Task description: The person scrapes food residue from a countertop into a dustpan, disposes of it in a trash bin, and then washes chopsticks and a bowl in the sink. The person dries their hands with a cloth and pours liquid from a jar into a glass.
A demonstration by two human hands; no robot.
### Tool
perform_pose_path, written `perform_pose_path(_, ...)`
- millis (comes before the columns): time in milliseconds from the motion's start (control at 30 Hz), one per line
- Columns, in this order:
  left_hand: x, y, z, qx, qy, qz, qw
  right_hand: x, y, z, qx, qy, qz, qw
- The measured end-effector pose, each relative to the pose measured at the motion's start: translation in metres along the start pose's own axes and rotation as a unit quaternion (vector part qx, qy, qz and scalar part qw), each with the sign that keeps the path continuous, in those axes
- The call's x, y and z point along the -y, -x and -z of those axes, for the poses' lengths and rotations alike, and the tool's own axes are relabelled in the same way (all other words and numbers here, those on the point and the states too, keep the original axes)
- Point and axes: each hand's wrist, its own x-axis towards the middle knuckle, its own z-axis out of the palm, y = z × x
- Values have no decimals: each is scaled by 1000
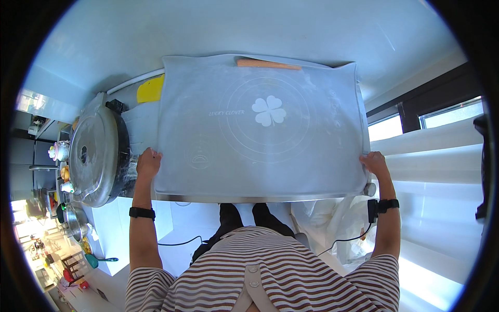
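Note:
A grey kneading mat point(187, 128) with a printed four-leaf clover and circles covers the work surface before me. My left hand point(149, 163) grips the mat's left edge, fingers curled. On the opposite side, my right hand point(374, 163) pinches the right edge between thumb and fingers. A wooden rolling pin point(269, 64) lies along the mat's far edge, which bulges up behind it. The mat's far corners stand slightly raised. Part of a yellow dough scraper point(150, 89) shows beyond the mat's left edge.
Left of my left hand stands a round electric griddle point(97, 150), its lid dusted with white powder. A white tube point(134, 81) runs along the wall. Plastic bags point(331, 214) hang below the front right. Window blinds point(429, 167) are at the right.

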Motion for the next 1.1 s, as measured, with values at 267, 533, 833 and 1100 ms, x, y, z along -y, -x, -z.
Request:
perform_pose_path(267, -9, 6, 6, 18, 1, -1, 1000, -44, -21, -27, 7, 305, 242, 921)
perform_pose_path(533, -65, 20, 28, -79, 4, -7, 997, -3, -10, 16, -27, -7, 8, 1000)
perform_pose_path(833, -95, 37, 19, -20, -60, -126, 990, 175, -16, 67, -125, 161, 362, 910)
perform_pose_path(1100, -85, 34, 17, 27, 472, -82, 878, 330, 103, 41, -191, -247, 355, 881)
